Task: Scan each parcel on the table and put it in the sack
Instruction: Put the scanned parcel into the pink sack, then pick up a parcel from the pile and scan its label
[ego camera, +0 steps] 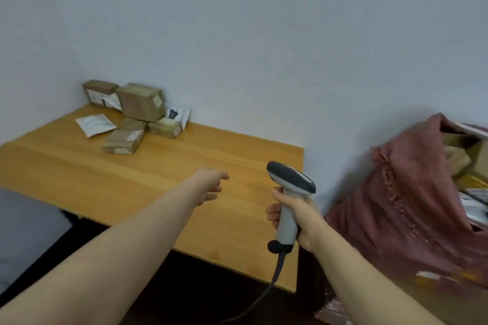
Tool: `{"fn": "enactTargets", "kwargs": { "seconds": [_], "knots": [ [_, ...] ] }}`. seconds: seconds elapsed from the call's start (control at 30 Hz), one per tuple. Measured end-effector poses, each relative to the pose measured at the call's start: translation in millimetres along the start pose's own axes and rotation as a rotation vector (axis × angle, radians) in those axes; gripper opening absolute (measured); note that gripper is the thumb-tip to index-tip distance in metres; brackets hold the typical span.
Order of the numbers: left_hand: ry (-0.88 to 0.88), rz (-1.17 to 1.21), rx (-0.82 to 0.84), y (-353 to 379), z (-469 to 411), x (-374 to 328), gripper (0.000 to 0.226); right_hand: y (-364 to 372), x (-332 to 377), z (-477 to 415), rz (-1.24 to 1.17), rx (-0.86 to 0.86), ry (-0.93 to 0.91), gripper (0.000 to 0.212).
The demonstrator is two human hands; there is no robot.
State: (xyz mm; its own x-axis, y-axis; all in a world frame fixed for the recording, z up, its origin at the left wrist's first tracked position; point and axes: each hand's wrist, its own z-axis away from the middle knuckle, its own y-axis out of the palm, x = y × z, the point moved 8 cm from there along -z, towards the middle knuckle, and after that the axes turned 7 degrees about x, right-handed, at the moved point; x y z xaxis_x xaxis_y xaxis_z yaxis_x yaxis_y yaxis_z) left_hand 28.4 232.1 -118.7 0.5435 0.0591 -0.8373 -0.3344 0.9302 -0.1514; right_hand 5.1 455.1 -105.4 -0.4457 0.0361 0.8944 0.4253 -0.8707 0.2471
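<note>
Since the parcels (pixel 132 116) lie heaped in the far left corner of the tabletop (pixel 171 219), against the wall and well apart from both hands, the reach had best go for the flat brown box (pixel 125 138) at the heap's near edge, which should lift off without toppling the rest. Over the wood, the left hand (pixel 210 185) hangs with its grip spread, holding nothing. The right hand (pixel 303 219) has its grip wrapped round the scanner (pixel 293 179); turn the box's label towards its head. Past the tabletop's right edge, the red sack (pixel 401 192) gapes open.
</note>
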Motion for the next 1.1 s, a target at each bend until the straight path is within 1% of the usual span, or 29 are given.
{"fn": "enactTargets", "kwargs": {
  "seconds": [0.1, 0.27, 0.37, 0.43, 0.53, 0.67, 0.87, 0.93, 1.1],
  "knots": [
    [-0.041, 0.057, -0.083, -83.4, -8.4, 14.2, 0.042, 75.3, -3.5, -37.2, 0.018, 0.075, 0.026, 0.015],
    [-0.105, 0.121, -0.215, -227.3, -26.7, 34.8, 0.039, 201.9, -22.8, -107.8, -0.004, 0.134, 0.101, 0.017],
    [-0.139, 0.141, -0.267, -293.8, -36.6, 44.3, 0.04, 260.2, -35.9, -136.3, -0.025, 0.142, 0.152, 0.014],
    [-0.147, 0.15, -0.305, -329.7, -48.5, 46.6, 0.04, 286.8, -42.0, -154.8, -0.055, 0.137, 0.189, 0.011],
    [-0.171, 0.16, -0.31, -360.1, -74.0, 48.9, 0.041, 304.4, -47.9, -183.9, -0.089, 0.11, 0.224, 0.009],
    [-0.183, 0.186, -0.302, -377.5, -113.8, 40.1, 0.041, 309.0, -45.4, -233.1, -0.126, 0.063, 0.258, 0.013],
    [-0.174, 0.168, -0.304, -397.6, -167.1, 5.1, 0.036, 323.9, -25.9, -308.7, -0.199, 0.041, 0.293, 0.015],
    [-0.146, 0.153, -0.313, -410.9, -186.6, -10.7, 0.035, 334.1, -17.0, -331.3, -0.232, 0.042, 0.284, 0.016],
    [-0.081, 0.141, -0.338, -447.2, -241.6, -30.3, 0.036, 362.0, 3.5, -385.5, -0.27, 0.062, 0.281, 0.006]
  ]
}}
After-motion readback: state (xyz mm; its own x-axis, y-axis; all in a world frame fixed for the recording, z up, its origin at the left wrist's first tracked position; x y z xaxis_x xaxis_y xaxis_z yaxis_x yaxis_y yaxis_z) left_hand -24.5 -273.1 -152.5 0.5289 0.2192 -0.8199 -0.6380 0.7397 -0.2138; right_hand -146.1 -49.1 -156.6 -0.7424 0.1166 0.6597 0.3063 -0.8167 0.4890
